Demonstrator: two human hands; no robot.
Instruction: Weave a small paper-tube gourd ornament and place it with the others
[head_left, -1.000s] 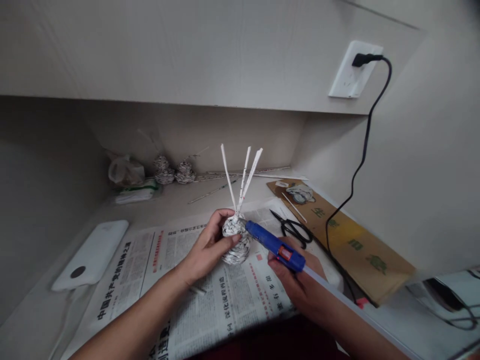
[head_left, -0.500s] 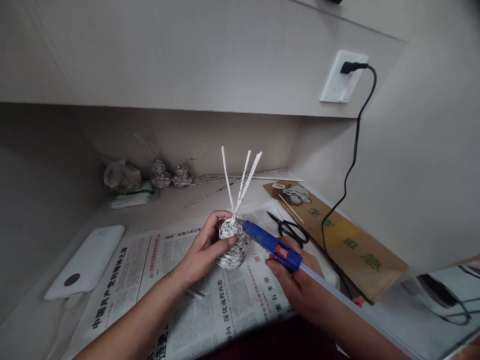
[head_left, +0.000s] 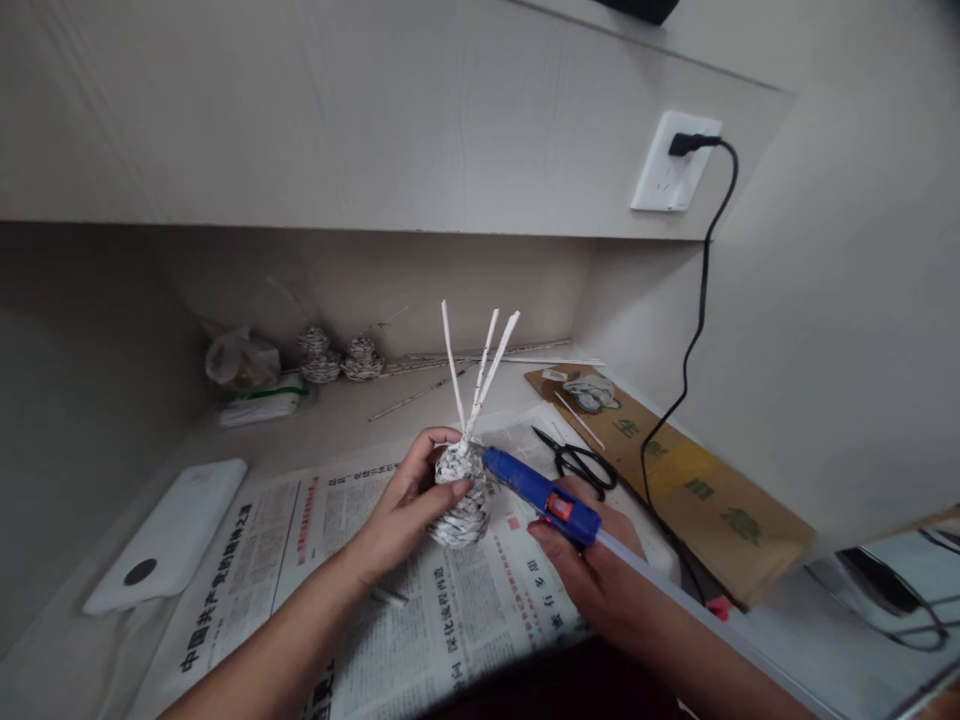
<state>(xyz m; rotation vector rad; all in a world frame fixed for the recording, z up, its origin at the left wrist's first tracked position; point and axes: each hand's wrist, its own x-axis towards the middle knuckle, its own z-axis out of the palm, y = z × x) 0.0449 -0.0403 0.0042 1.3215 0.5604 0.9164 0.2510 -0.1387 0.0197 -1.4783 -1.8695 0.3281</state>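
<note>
My left hand (head_left: 416, 495) is closed around a small gourd-shaped piece woven from rolled newspaper (head_left: 461, 515), held upright above the newspaper sheet (head_left: 360, 620). Several thin paper sticks (head_left: 480, 390) fan upward from its top. In my right hand (head_left: 600, 560) is a blue hot glue gun (head_left: 525, 480), with a long whitish glue stick (head_left: 667, 590) coming out of its back end. The gun's nozzle is at the neck of the woven piece where the sticks come out; whether glue is flowing cannot be seen.
Black scissors (head_left: 577, 462) lie right of the woven piece, beside a brown cardboard strip (head_left: 675, 490). Two similar woven gourds (head_left: 364, 358) and a plastic bag (head_left: 241, 358) stand at the back. A white power bank (head_left: 169, 535) lies left. A black cord (head_left: 703, 290) hangs from the wall socket (head_left: 667, 185).
The view has shifted slightly. Both hands keep their hold, and the nozzle stays at the top of the woven piece.
</note>
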